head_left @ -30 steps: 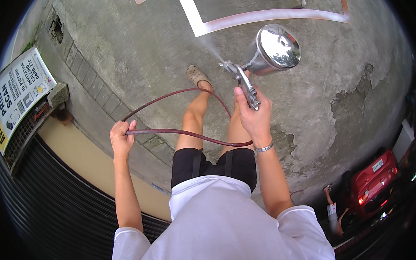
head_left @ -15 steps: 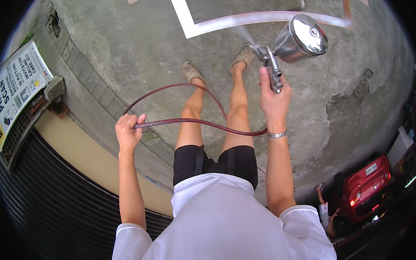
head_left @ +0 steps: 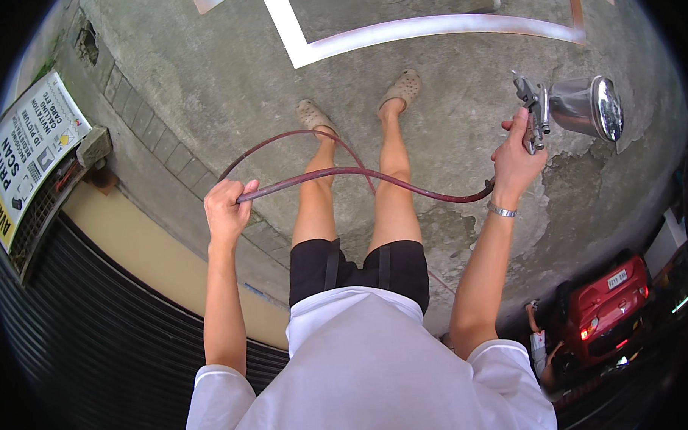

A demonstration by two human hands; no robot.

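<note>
My left hand (head_left: 228,205) is closed around a dark red hose (head_left: 326,173), which loops in front of my legs and runs rightward to beneath my right hand (head_left: 519,163). That hand grips a chrome spray gun (head_left: 536,113) out to the right, its silver cup (head_left: 583,106) tilted sideways. No spray mist shows from the nozzle at this moment. A white frame (head_left: 436,27) with some brownish edges lies ahead of my beige clogs (head_left: 402,88) at the top of the view, with a pale rounded piece beyond it, cut off by the edge.
Cracked, patched concrete (head_left: 202,61) is underfoot. At left are a printed sign (head_left: 35,150) on a metal grate, a kerb and a dark roller shutter (head_left: 59,316). At lower right are a red car (head_left: 612,312) and another person (head_left: 539,345) beside it.
My right hand has swung rightward with the spray gun, and the mist seen earlier is gone. My left hand has shifted slightly up and right, the hose with it.
</note>
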